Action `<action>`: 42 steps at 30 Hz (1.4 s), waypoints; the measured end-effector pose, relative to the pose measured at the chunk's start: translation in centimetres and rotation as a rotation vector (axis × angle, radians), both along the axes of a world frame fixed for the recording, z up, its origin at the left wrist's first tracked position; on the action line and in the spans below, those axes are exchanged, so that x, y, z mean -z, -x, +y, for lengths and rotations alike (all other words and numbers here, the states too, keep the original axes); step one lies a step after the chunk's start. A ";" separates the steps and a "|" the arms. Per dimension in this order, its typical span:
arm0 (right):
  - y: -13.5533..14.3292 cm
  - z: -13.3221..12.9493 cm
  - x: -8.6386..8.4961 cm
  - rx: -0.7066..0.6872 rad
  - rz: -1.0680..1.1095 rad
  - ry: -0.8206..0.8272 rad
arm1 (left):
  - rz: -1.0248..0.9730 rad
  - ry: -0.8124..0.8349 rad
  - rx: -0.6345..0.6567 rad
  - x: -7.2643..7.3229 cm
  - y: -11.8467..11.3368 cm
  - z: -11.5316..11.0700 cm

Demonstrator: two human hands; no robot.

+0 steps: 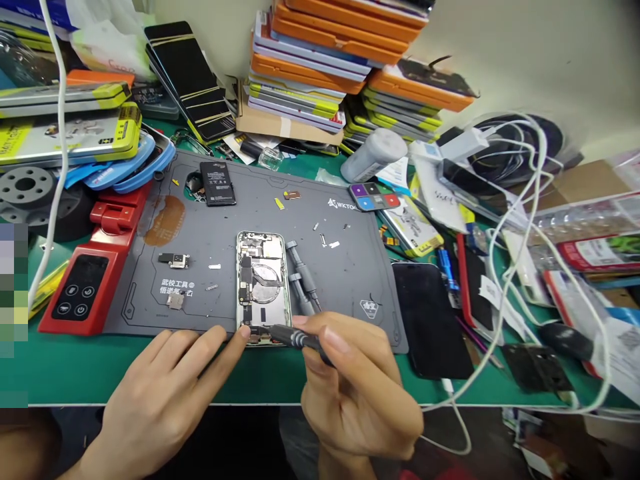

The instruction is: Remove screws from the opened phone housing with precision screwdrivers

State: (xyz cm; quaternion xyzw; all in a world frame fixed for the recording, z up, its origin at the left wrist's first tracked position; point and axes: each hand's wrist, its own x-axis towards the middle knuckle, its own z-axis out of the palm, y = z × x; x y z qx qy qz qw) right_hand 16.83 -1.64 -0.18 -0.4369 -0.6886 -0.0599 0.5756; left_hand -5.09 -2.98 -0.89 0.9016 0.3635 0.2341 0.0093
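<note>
An opened phone [265, 303] without its screen lies upright at the middle front of the grey work mat [310, 233], its inner parts exposed. My left hand [173, 380] rests flat with fingers stretched, the index fingertip touching the phone's lower left edge. Pinched between the thumb and fingers of my right hand [357, 390] is a dark screwdriver [300, 339], its tip at the lower inside of the phone. Two more grey screwdrivers [303, 273] lie right of the phone. Small metal pieces, a camera-like module [175, 260] and a black battery [218, 183] lie on the mat.
A red device with touch buttons [83, 290] stands left. Stacked orange and yellow boxes [310, 80] rise behind. To the right lie a dark phone [433, 320] on a white cable [449, 387], a grey bottle [374, 155] and tangled cords.
</note>
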 end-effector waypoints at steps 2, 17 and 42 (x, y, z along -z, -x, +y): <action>-0.1 0.0 0.1 -0.009 -0.009 0.010 | 0.003 0.002 0.003 0.1 0.0 0.0; 0.0 0.1 0.3 -0.056 -0.040 0.006 | 0.011 -0.052 -0.015 0.2 0.0 0.0; 4.1 0.0 1.4 -0.367 0.232 0.348 | -0.969 0.496 -0.242 -0.9 1.8 -0.9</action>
